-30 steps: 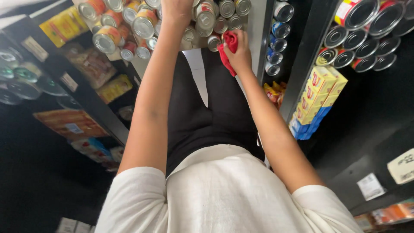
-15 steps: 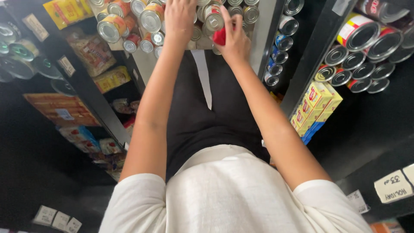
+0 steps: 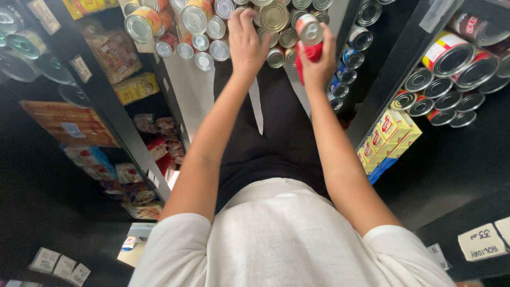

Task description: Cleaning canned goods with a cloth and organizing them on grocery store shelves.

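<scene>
My right hand (image 3: 319,61) is raised to a shelf of stacked tins. It grips a small silver-topped can (image 3: 309,27) together with a red cloth (image 3: 312,53) bunched in the palm. My left hand (image 3: 245,42) lies beside it with its fingers stretched against the stacked cans (image 3: 212,32), next to a gold-lidded can (image 3: 274,16). It closes around nothing that I can see. Both forearms reach out from my white shirt over dark trousers.
Black shelving stands on both sides. To the left are packets of food (image 3: 114,50) and more bags (image 3: 154,138) lower down. The right side holds rows of cans (image 3: 451,79), yellow and blue boxes (image 3: 390,133) and paper price tags (image 3: 481,242).
The view has tilted, so the shelf and hands sit lower in the picture. My right hand has lifted a can clear of the stack with the red cloth; my left hand stays on the cans.
</scene>
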